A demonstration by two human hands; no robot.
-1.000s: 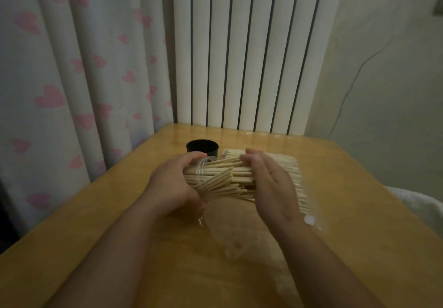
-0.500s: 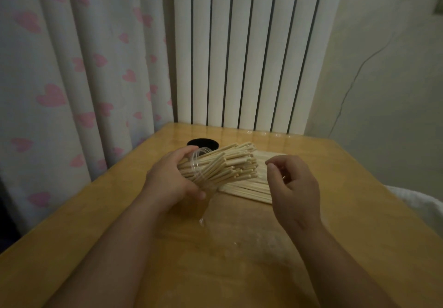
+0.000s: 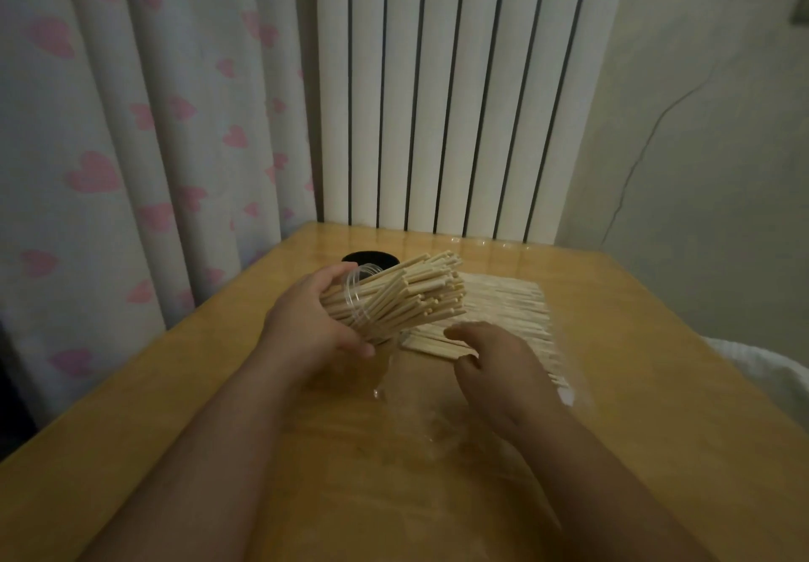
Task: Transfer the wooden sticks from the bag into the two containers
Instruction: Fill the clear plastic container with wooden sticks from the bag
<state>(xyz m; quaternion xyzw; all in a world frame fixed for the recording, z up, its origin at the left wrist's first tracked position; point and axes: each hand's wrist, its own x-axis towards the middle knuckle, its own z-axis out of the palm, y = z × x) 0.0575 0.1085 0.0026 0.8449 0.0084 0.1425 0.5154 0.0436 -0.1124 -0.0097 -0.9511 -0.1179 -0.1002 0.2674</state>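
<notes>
My left hand (image 3: 306, 329) grips a clear plastic container (image 3: 357, 299), tilted to the right and packed with pale wooden sticks (image 3: 416, 294) that fan out of its mouth. More sticks lie flat in a clear bag (image 3: 503, 320) on the wooden table (image 3: 656, 386), just right of the container. My right hand (image 3: 494, 364) reaches over the near edge of the bag with its fingers bent down onto the sticks; whether it pinches any is hidden. A black container (image 3: 370, 258) stands behind the clear one, mostly covered by it.
A white ribbed radiator (image 3: 437, 88) rises behind the table, and a curtain with pink hearts (image 3: 131, 123) hangs at the left. A white cloth (image 3: 775, 373) shows past the table's right edge. The bag's loose clear end (image 3: 416, 408) lies between my forearms.
My left hand tilted the filled clear container up off the bag. My right hand let go of the bundle, drew back, then dropped onto the sticks in the bag.
</notes>
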